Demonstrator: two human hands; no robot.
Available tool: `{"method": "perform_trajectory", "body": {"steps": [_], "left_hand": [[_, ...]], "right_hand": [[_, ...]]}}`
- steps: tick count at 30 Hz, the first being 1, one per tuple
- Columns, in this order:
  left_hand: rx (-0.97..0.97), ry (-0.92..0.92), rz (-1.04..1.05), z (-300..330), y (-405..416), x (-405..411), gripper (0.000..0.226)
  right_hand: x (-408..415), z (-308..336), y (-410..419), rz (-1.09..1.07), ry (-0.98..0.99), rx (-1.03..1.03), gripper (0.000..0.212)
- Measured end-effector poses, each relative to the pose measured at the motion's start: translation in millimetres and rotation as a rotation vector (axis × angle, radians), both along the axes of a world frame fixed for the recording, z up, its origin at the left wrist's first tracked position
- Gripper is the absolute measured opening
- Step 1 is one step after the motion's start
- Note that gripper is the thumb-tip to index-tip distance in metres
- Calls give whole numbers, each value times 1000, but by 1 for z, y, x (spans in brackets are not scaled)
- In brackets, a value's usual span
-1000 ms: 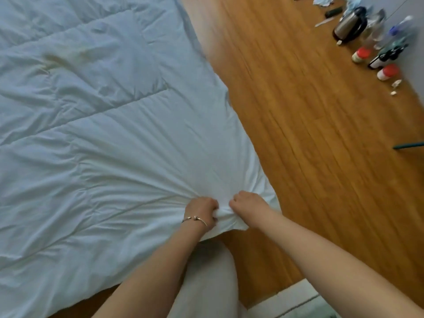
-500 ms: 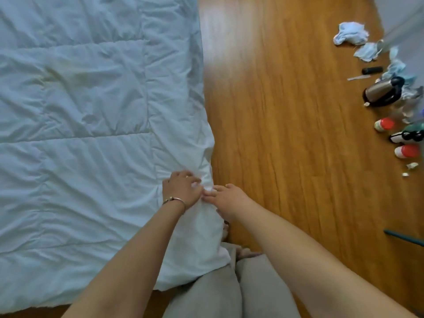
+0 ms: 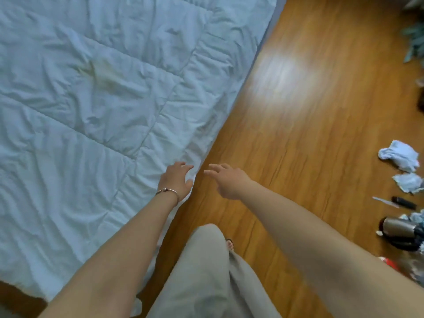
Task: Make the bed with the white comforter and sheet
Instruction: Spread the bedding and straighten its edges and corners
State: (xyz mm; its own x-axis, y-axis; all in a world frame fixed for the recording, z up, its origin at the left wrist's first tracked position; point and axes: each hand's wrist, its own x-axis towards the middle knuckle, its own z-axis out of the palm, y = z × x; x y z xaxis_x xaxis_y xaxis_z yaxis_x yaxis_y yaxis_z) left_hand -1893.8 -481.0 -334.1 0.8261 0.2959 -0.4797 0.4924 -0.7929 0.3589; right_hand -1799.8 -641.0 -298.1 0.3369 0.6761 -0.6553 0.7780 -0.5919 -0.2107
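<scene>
Spreading over the left half of the view, the white comforter (image 3: 96,106) lies flat and creased, its quilted seams showing and a faint yellowish stain (image 3: 103,72) near the middle; its right edge runs diagonally from far right to near left along the wood floor (image 3: 309,125). The left hand (image 3: 176,180), with a bracelet (image 3: 167,191) at the wrist, hovers over that edge with fingers loosely spread and nothing in its grasp; whether it touches the fabric I cannot tell. The right hand (image 3: 226,180) is just to its right, over the floor, fingers extended and relaxed, holding nothing. Near the bottom, the person's beige trouser leg (image 3: 206,271) and toes (image 3: 230,244) show. At the right edge of the floor lie crumpled white cloths (image 3: 399,157), a black pen-like thing (image 3: 403,202) and a metal kettle (image 3: 399,232), well apart from the comforter.
</scene>
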Motion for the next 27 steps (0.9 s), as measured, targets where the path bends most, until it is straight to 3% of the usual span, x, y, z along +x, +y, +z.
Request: {"method": "perform_trajectory", "body": {"steps": [7, 9, 11, 14, 16, 18, 22, 24, 27], "left_hand": [[-88, -94, 230, -27, -8, 82, 59], [-1, -120, 164, -46, -8, 102, 70], [128, -119, 112, -61, -10, 112, 78], [209, -161, 183, -79, -13, 114, 90], [267, -186, 246, -83, -16, 115, 99], [320, -178, 298, -83, -19, 122, 102], [362, -123, 430, -81, -36, 139, 101], [378, -99, 494, -81, -45, 147, 96], [411, -93, 561, -83, -56, 156, 85]], "right_hand": [[131, -36, 55, 312, -99, 41, 64], [160, -54, 68, 372, -108, 43, 65], [183, -66, 75, 503, -149, 55, 75], [206, -78, 74, 777, -340, 59, 106], [223, -89, 74, 887, -482, 58, 115], [242, -94, 84, 946, -549, 123, 103], [280, -94, 107, 1078, -413, 527, 23], [293, -90, 113, 1104, -300, 567, 17], [299, -83, 115, 983, -56, 440, 22]]}}
